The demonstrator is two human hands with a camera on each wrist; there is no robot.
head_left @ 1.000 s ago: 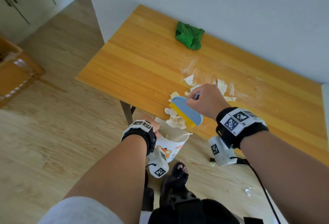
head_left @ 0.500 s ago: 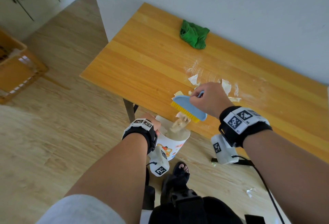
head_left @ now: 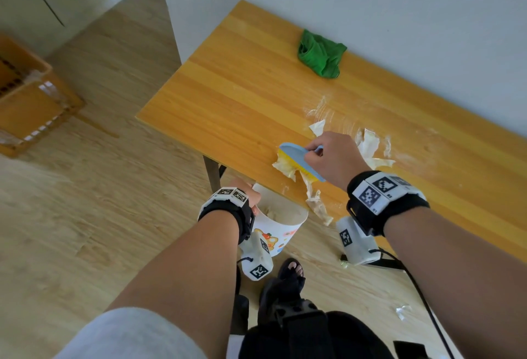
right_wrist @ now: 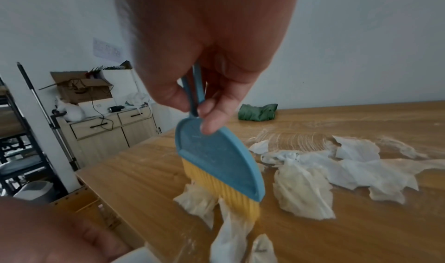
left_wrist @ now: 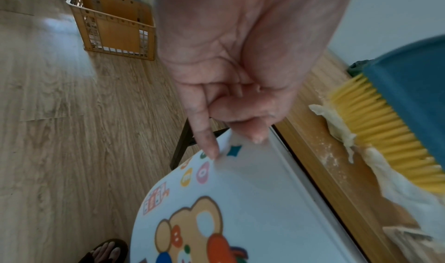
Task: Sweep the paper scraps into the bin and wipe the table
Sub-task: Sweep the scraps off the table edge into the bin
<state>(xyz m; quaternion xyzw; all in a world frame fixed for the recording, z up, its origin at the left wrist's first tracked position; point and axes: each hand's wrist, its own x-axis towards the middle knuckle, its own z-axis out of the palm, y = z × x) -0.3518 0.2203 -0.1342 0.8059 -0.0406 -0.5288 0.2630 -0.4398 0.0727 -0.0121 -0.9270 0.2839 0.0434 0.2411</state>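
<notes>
On the floor at the far left stood an orange crate (head_left: 25,99), well apart from the work. The left hand (head_left: 247,191) gripped the rim of the white cartoon-printed bin (head_left: 281,226), thumb and fingers pinching its edge and holding it just below the near edge of the tabletop (head_left: 228,96). Scraps already lay inside it.

Half a second before, the brush (head_left: 299,160) had been at the very edge, tipping a clump into the bin; now it was set back further onto the tabletop, its yellow bristles pressed on a fresh bunch of paper scraps (head_left: 288,167). The right hand (head_left: 333,159) held the brush by its thin blue handle, fingers curled round it. One strip (head_left: 318,204) trailed over the edge beside the bin, a little to the right of its mouth, so it may well miss unless the bin shifts under it.

Further right, more scraps (head_left: 370,147) and a pale dusty smear remained, so sweeping was roughly midway by my judgement. The green cloth (head_left: 320,57) lay untouched near the wall; wiping had not begun. A stray scrap (head_left: 402,311) lay on the floor at the right.
</notes>
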